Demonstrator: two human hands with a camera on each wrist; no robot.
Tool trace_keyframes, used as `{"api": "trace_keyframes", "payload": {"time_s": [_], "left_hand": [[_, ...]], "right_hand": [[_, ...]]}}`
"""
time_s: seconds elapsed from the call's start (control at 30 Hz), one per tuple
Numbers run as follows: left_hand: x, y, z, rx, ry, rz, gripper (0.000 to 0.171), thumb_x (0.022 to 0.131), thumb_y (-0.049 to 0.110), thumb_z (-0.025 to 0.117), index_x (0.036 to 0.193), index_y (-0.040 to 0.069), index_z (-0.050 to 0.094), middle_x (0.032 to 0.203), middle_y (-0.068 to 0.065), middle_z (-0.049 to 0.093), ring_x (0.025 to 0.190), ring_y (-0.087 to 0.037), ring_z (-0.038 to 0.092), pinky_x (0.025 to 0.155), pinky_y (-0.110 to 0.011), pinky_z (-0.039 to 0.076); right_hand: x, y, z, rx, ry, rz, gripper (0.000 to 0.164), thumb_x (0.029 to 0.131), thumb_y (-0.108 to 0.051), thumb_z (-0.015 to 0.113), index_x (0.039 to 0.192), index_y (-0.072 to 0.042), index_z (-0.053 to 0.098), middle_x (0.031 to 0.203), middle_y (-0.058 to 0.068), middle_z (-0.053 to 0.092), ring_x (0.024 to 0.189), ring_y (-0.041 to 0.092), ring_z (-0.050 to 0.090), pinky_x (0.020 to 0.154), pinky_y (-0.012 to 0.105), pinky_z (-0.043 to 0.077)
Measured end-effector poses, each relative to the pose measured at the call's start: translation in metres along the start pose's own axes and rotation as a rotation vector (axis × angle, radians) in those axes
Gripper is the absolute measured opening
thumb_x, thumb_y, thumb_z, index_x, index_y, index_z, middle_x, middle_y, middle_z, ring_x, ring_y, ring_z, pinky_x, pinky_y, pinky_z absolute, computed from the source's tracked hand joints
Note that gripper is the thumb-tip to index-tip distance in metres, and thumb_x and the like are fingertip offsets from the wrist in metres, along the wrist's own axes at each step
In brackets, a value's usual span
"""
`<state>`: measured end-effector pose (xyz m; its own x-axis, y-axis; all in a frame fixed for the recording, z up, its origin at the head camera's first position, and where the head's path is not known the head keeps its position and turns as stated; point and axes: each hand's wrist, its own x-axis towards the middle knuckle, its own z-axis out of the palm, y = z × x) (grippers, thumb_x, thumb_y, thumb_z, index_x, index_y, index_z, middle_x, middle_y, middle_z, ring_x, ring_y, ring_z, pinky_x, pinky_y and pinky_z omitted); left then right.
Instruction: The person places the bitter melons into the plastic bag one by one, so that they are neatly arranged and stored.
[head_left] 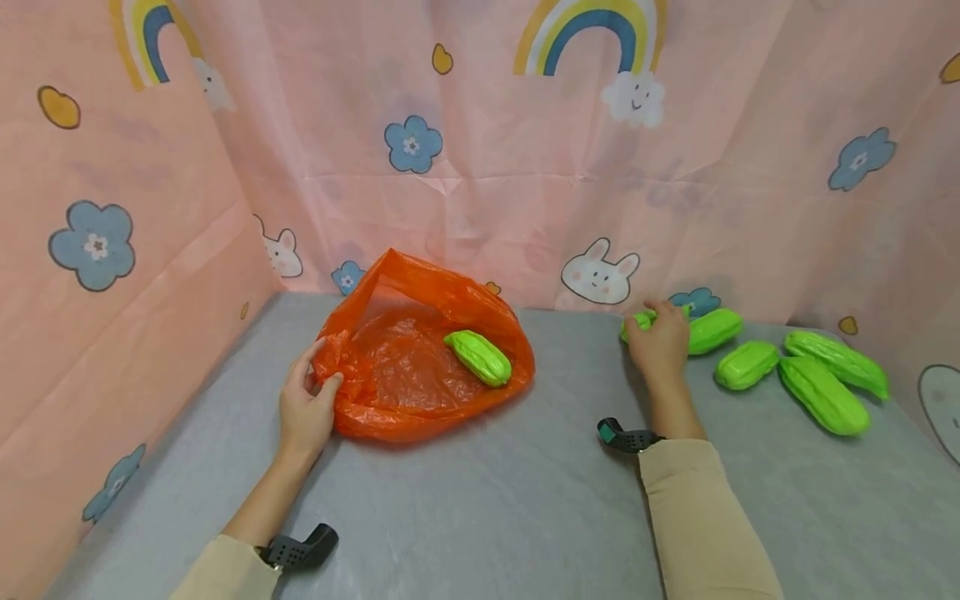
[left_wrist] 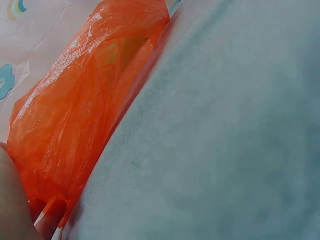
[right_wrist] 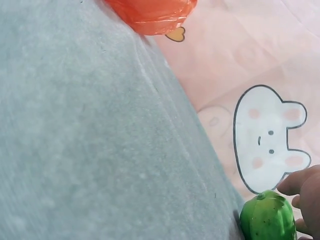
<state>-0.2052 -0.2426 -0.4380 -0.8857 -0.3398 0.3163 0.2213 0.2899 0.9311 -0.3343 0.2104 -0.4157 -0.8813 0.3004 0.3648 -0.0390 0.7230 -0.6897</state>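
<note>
An orange plastic bag (head_left: 420, 429) lies with its mouth spread wide on the grey table. My left hand (head_left: 307, 408) grips the bag's left rim between thumb and fingers; the left wrist view shows the crumpled plastic (left_wrist: 65, 150) at the fingertips. Inside the bag rests a bright green, ribbed bitter melon (head_left: 480, 358). Toward the back right, my right hand (head_left: 660, 342) reaches over another bitter melon (right_wrist: 267, 217), its curled fingers around it. That melon is partly hidden by the hand in the head view, and its rounded end shows in the right wrist view.
Right of my right hand lie several more bitter melons: one (head_left: 715, 331) close beside the hand, a short one (head_left: 747, 365), and two touching at the far right (head_left: 825, 396). A pink patterned cloth (head_left: 465, 208) rises behind the table and along its sides.
</note>
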Motion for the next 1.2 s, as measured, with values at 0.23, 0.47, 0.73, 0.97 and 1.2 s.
{"api": "trace_keyframes", "payload": {"time_s": [0.23,0.47,0.73,0.97,1.2], "left_hand": [[0.002,-0.001,0.0,0.008,0.002,0.005,0.054,0.097,-0.002,0.052,0.151,0.005,0.045,0.154,-0.018,0.044,0.122,-0.03,0.057,0.086,0.001,0.043],[0.003,-0.002,0.001,0.024,0.007,0.007,0.054,0.097,-0.002,0.052,0.151,0.006,0.046,0.154,-0.015,0.045,0.117,-0.026,0.057,0.084,0.0,0.044],[0.002,-0.001,0.0,0.014,0.011,0.011,0.054,0.097,-0.003,0.053,0.15,0.004,0.047,0.152,-0.017,0.046,0.121,-0.028,0.056,0.085,0.001,0.043],[0.0,-0.001,0.001,0.029,0.019,0.003,0.054,0.096,-0.003,0.054,0.149,0.005,0.048,0.152,-0.016,0.047,0.117,-0.022,0.057,0.085,0.001,0.044],[0.002,-0.001,0.002,0.024,0.017,0.007,0.054,0.097,-0.001,0.054,0.149,0.007,0.048,0.153,-0.014,0.047,0.108,-0.013,0.057,0.083,-0.002,0.046]], "right_hand": [[0.0,-0.001,0.002,-0.029,-0.014,0.047,0.05,0.092,-0.019,0.059,0.137,0.003,0.058,0.138,0.03,0.057,0.133,0.048,0.045,0.117,0.055,0.031],[-0.003,-0.005,0.007,-0.011,0.025,0.063,0.048,0.094,-0.027,0.066,0.134,-0.001,0.062,0.134,0.023,0.063,0.128,0.043,0.048,0.107,0.055,0.039],[-0.005,-0.007,0.009,0.126,0.051,0.094,0.05,0.089,-0.017,0.072,0.135,-0.002,0.062,0.142,0.021,0.059,0.137,0.041,0.045,0.117,0.053,0.034],[-0.008,-0.006,0.009,0.278,-0.03,0.258,0.064,0.089,-0.019,0.068,0.149,-0.006,0.049,0.156,0.016,0.045,0.145,0.032,0.04,0.121,0.047,0.034],[-0.007,-0.003,0.013,0.309,-0.039,0.245,0.066,0.09,-0.017,0.064,0.152,-0.007,0.045,0.156,0.017,0.046,0.145,0.031,0.041,0.121,0.045,0.035]]}}
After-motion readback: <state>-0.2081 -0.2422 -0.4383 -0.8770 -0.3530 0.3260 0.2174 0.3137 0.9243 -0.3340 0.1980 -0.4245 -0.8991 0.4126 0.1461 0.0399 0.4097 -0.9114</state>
